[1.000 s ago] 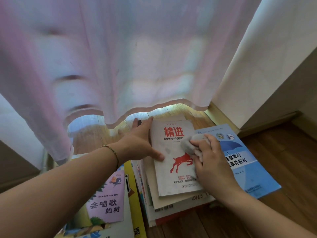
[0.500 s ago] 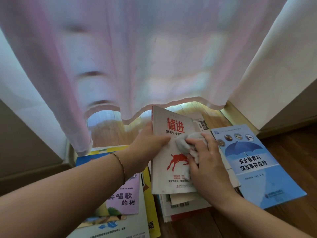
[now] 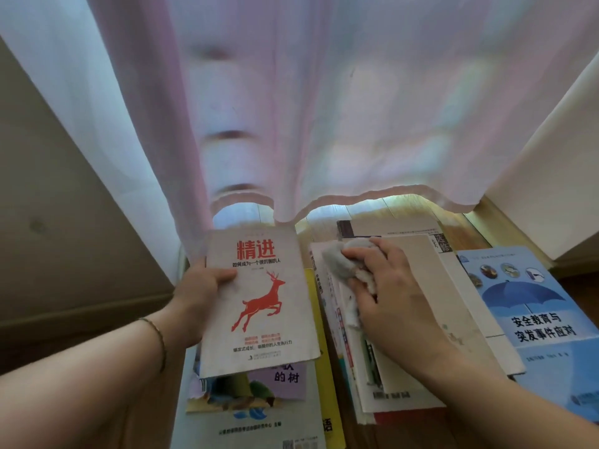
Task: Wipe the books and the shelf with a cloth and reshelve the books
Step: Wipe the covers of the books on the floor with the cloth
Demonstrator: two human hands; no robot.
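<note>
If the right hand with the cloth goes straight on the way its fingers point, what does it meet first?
The right hand, holding the cloth, points left across the stack. It would probably first meet the deer-cover book held in the left hand, though depth is unclear.

White paperback (image 3: 259,299), red deer and red title on cover: face up, raised over the left stack. Grey cloth (image 3: 343,260), crumpled: on the top book of the right stack (image 3: 418,319), beige cover. Blue umbrella booklet (image 3: 531,319): flat on the floor, far right. Purple picture book (image 3: 288,380): under the paperback.
</note>
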